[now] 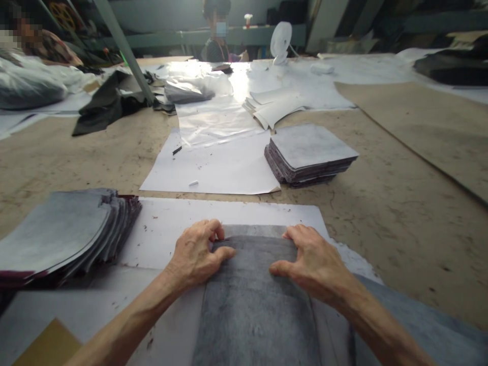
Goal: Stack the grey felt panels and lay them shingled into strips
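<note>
A long grey sheet [259, 300], like backed leather or cloth, lies in front of me, its far end between my hands. My left hand [200, 250] grips the far left corner, thumb flat on top and fingers curled at the edge. At the far right corner my right hand [314, 256] holds the same sheet, thumb over its upper face and fingertips at the border. A paler strip [253, 230] shows just beyond the sheet's far edge. White paper [163, 244] lies under it. The hands' undersides are hidden.
A stack of grey cut pieces [57, 229] with dark red edges stands left; another stack [312, 145] sits far right. Another grey sheet [419, 315] lies beside my right forearm. A slanted pole [125, 51] rises at the back. Across the table are a white fan [281, 40] and two people.
</note>
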Action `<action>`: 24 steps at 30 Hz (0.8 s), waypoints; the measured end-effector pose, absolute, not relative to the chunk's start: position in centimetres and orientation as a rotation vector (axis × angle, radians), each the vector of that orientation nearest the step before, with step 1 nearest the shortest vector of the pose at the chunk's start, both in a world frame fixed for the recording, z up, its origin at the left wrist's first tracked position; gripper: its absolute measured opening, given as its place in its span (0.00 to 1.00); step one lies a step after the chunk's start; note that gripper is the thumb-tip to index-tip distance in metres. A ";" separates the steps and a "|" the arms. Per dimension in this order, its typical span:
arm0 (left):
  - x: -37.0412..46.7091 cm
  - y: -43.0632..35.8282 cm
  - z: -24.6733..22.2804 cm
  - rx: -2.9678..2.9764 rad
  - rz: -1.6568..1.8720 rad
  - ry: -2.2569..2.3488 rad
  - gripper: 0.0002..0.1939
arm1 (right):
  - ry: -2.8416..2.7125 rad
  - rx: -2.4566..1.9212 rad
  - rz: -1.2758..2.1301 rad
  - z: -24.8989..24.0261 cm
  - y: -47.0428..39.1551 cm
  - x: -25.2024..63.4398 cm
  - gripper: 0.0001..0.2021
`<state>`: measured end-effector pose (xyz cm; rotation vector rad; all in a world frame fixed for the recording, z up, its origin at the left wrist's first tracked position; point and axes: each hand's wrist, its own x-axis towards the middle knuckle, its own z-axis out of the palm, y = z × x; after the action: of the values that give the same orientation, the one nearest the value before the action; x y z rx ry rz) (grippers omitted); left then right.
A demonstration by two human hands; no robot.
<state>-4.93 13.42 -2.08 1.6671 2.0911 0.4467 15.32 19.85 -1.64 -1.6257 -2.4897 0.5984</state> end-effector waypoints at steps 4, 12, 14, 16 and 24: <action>-5.4 13.1 -2.9 1.604 0.508 2.157 0.06 | -2.341 -1.761 0.691 -2.1 19.7 15.5 0.11; -5.6 13.3 -3.3 1.596 0.508 2.172 0.06 | -2.366 -1.730 0.432 -2.7 19.6 14.7 0.12; -5.7 13.4 -3.3 1.593 0.497 2.183 0.06 | -2.379 -1.720 0.411 -2.8 19.6 14.6 0.11; -5.7 13.5 -3.3 1.584 0.481 2.191 0.07 | -2.387 -1.729 0.381 -3.0 19.5 14.5 0.10; -5.6 13.0 -3.8 1.604 0.563 2.218 0.04 | -2.364 -1.700 0.203 -3.9 19.0 14.3 0.05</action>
<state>-5.64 13.03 -3.82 1.6044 2.2179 0.5632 14.35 19.00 -3.91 -1.7001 -2.3638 0.2033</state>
